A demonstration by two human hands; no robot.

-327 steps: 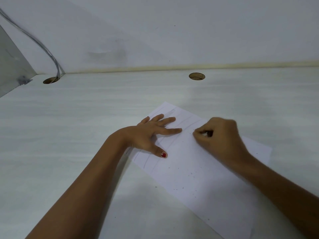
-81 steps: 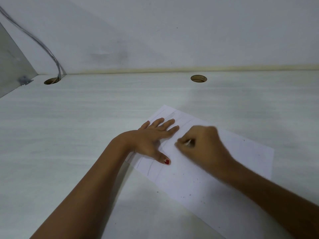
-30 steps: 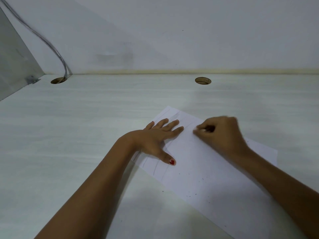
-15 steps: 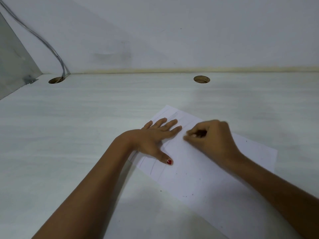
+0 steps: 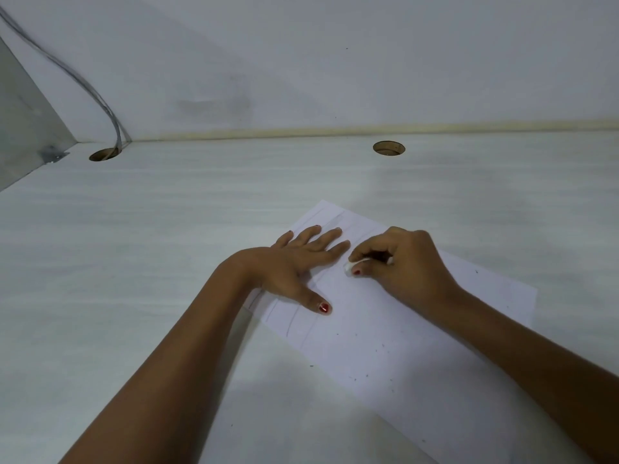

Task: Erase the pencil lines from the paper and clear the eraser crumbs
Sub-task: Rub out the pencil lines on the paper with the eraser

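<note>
The right hand [image 5: 407,266] is curled into a tight grip on a small white eraser [image 5: 351,265], pinched between thumb and fingertips, with only its left end showing past the thumb. The eraser presses on the paper [image 5: 385,346] just right of the left index fingertip.

The left hand [image 5: 294,266] lies flat, palm down, fingers spread and gripping nothing. Its fingers point to the far right across the far-left part of the paper, and its thumb, with a red nail, reaches toward the near side. The heel of the hand sits at the paper's left edge.

The paper is a white sheet lying flat on the bench [image 5: 134,262], turned at an angle so that one corner points far and the sheet runs toward the near right, under the right forearm. Faint pencil lines [image 5: 291,324] show near the left thumb and at the far corner beyond the left fingers. Small dark crumbs [image 5: 365,375] are scattered over the near half of the sheet, and a few lie on the bench beside its near-left edge.

The bench is pale with a light wood grain. Far off there are two round holes in it: one [image 5: 388,148] beyond the paper, and one [image 5: 104,154] at the far left, with a grey cable [image 5: 83,85] running down the wall into it.
</note>
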